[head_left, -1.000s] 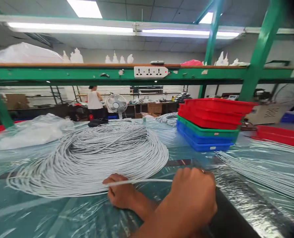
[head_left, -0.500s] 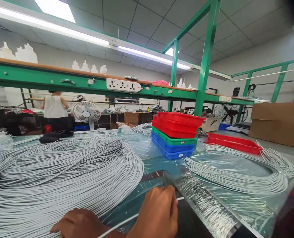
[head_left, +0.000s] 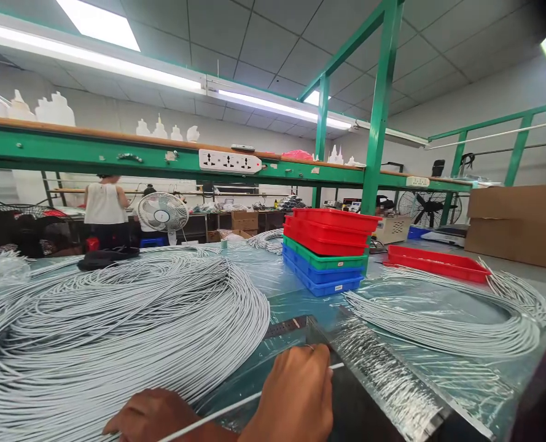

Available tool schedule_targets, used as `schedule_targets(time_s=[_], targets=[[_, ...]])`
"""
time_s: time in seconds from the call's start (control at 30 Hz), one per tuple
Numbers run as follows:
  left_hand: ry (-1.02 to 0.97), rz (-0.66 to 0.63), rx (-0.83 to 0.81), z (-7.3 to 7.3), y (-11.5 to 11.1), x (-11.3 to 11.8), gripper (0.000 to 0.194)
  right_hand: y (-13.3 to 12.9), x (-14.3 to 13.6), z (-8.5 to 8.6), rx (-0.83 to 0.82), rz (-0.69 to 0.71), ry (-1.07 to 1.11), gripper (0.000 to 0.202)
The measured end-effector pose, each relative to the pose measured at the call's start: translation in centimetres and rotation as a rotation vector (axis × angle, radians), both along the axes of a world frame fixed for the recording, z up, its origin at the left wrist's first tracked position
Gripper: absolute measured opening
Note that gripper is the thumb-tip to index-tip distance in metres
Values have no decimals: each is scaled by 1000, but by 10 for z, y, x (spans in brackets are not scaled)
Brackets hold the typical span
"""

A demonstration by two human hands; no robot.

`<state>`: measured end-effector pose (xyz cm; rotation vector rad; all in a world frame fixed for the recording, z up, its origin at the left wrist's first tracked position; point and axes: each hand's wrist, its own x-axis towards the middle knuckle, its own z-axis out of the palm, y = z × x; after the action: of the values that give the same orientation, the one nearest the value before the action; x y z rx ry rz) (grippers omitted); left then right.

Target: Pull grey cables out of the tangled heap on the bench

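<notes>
A: What have your hands got hold of?

B: Your right hand (head_left: pixel 295 399) is curled in a fist around a single strand of white cable (head_left: pixel 226 410), thin, smooth and round, whose cut end pokes out past your knuckles. Your left hand (head_left: pixel 155 420) lies low at the frame's edge, fingers folded over the same strand just beside the big coil (head_left: pixel 116 331).

A: And the coil itself?

B: It is a wide, flattish ring of many matte grey-white loops, lying on the table (head_left: pixel 295 301), which is covered in glossy, crinkled clear plastic film. The strand you grip runs across that film between your two hands.

A: What else is about?

B: A second, looser coil (head_left: pixel 438 325) lies to your right. Behind it sits a stack of rigid plastic trays (head_left: pixel 328 252), red over green over blue, and a single flat red tray (head_left: pixel 433 263). A brown cardboard box (head_left: pixel 516 224) stands farther right.
</notes>
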<state>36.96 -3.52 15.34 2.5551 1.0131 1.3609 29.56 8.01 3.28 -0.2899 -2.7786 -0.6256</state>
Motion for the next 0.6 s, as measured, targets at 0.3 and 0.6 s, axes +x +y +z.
schedule_targets(time_s=[0.3, 0.6], targets=[[134, 58, -31, 9, -8, -2, 18, 7, -1, -10, -82, 93, 124, 32], [97, 144, 221, 1, -8, 4, 17, -6, 4, -1, -214, 97, 171, 29]])
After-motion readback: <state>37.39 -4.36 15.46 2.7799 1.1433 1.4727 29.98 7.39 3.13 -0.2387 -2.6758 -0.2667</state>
